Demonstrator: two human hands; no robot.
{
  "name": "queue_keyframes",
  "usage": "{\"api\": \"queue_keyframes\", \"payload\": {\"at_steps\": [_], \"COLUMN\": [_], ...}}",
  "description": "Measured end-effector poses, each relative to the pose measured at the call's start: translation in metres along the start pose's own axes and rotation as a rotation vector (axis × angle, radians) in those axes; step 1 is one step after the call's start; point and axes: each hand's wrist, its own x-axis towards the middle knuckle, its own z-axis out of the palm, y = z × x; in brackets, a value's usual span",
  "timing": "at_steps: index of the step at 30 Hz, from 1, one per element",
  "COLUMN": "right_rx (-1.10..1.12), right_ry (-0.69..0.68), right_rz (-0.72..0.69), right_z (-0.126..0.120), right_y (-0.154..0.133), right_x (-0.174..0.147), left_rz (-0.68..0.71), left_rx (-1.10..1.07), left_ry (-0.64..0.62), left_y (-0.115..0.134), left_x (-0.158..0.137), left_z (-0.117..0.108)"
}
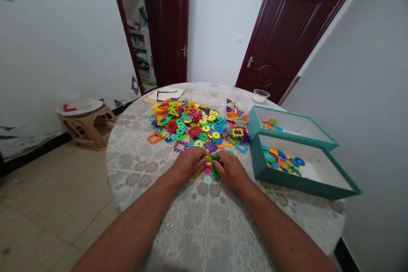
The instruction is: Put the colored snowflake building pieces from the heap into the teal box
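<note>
My left hand (190,161) and my right hand (230,168) meet just in front of a large heap of colourful plastic gear-shaped pieces (194,131). The left fingers are closed on a yellow gear piece (208,160). Between the right thumb and fingers is a green gear piece (215,158). Whether these two pieces are joined is too small to tell. Just below the fingers lie a pink piece (207,170), a pale blue piece (208,179) and a dark green piece (215,174). My fingers partly cover this little group.
Two teal boxes, a front one (306,185) and a rear one (293,114), stand at the right with loose pieces inside. Behind the heap are a triangle of pieces (234,110), glasses (165,92) on paper, and a clear bowl (261,95). A stool (91,125) stands left of the table.
</note>
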Motion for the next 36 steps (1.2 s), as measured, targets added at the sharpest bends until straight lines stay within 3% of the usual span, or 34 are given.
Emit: {"api": "queue_keyframes", "payload": {"at_steps": [7, 11, 14, 18, 21, 25, 28, 31, 33, 36], "right_rx": [0.131, -0.03, -0.272, -0.583, -0.674, -0.692, -0.692, -0.556, -0.391, -0.24], "right_ry": [0.094, 0.312, 0.546, 0.686, 0.632, 0.469, 0.566, 0.627, 0.46, 0.03], "right_rz": [0.016, -0.046, -0.041, 0.169, 0.384, 0.573, 0.466, 0.274, 0.16, 0.09], "right_z": [-0.014, -0.045, -0.079, -0.112, -0.123, -0.129, -0.13, -0.12, -0.104, -0.073], "right_y": [-0.018, -0.027, -0.022, 0.005, 0.031, 0.055, 0.051, 0.027, 0.006, -0.018], "right_x": [-0.001, -0.005, -0.01, -0.02, -0.029, -0.037, -0.033, -0.024, -0.019, -0.018], "left_rz": [-0.029, -0.101, -0.158, -0.241, -0.273, -0.231, -0.229, -0.26, -0.271, -0.248], "left_rx": [-0.272, -0.164, 0.009, 0.062, 0.007, 0.016, 0.055, 0.068, 0.081, 0.114], "left_ry": [0.067, 0.147, 0.066, -0.156, -0.328, -0.404, -0.43, -0.425, -0.413, -0.401], "left_y": [0.014, 0.011, 0.004, -0.003, -0.005, -0.004, -0.001, 0.001, 0.002, 0.003], "left_x": [0.002, -0.002, -0.008, -0.018, -0.023, -0.023, -0.02, -0.017, -0.015, -0.014], "left_z": [-0.012, -0.034, -0.05, -0.061, -0.063, -0.063, -0.064, -0.063, -0.061, -0.057]}}
